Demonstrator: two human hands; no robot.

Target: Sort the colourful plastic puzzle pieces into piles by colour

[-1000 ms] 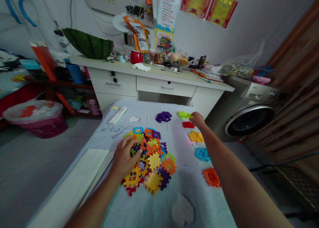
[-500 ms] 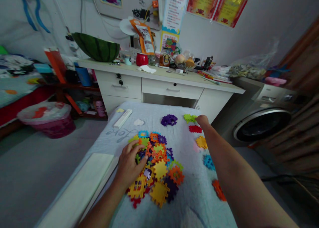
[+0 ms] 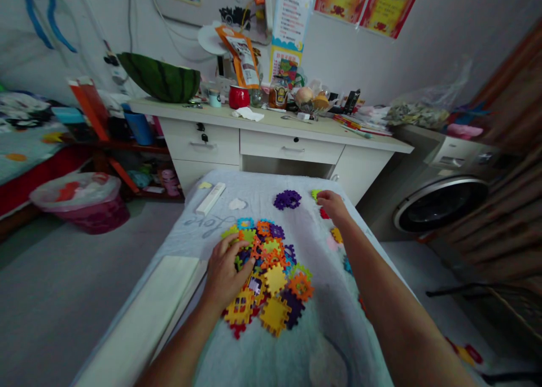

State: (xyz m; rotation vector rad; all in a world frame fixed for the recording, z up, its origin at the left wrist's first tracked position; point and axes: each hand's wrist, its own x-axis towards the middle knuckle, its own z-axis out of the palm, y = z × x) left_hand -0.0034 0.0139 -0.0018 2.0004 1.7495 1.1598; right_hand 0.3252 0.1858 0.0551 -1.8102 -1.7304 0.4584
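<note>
My left hand rests on the left side of a heap of colourful notched plastic building tiles, fingers spread. In that heap are a yellow tile, an orange tile and a dark purple tile. My right hand is at the far right of the table, above the green tiles and a red tile, partly covering both. Its fingertips are small and partly hidden, so I cannot make out any grip. A purple tile cluster lies to its left.
A cloth-covered table holds a white remote-like bar and a long white box. Yellow and blue tiles lie beside my right forearm. A white desk stands beyond, with a washing machine at right.
My right hand has moved slightly left and nearer, from the green tiles to over the red one. My right forearm now covers more of the right-hand tiles. My left hand stays on the heap.
</note>
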